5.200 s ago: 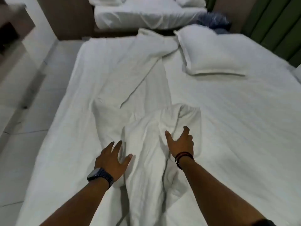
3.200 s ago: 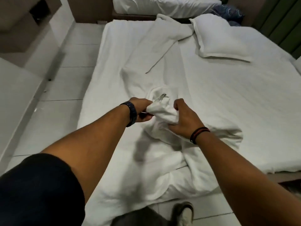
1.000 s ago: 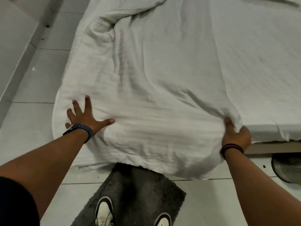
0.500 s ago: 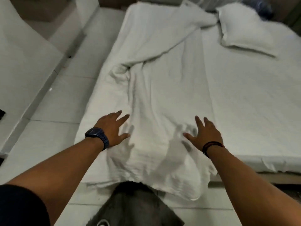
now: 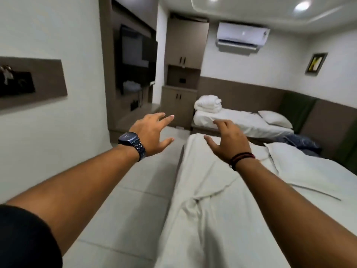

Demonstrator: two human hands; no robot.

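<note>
A rumpled white sheet lies lengthwise along the left side of the near bed, bunched into a twist about halfway up. Both my arms are stretched forward in the air above it. My left hand, with a dark watch on the wrist, hovers over the floor gap with fingers spread and holds nothing. My right hand, with dark bands on the wrist, hovers over the far end of the sheet, fingers spread and empty. A white pillow lies on the bed to the right.
A second bed stands beyond, with folded white linen and a pillow on it. A blue bundle lies between the beds. Pale tiled floor runs along the left. A wall television and cabinets stand ahead.
Both hands have lifted off the sheet and now reach forward in the air. The view has swung up from the bed to the room.
</note>
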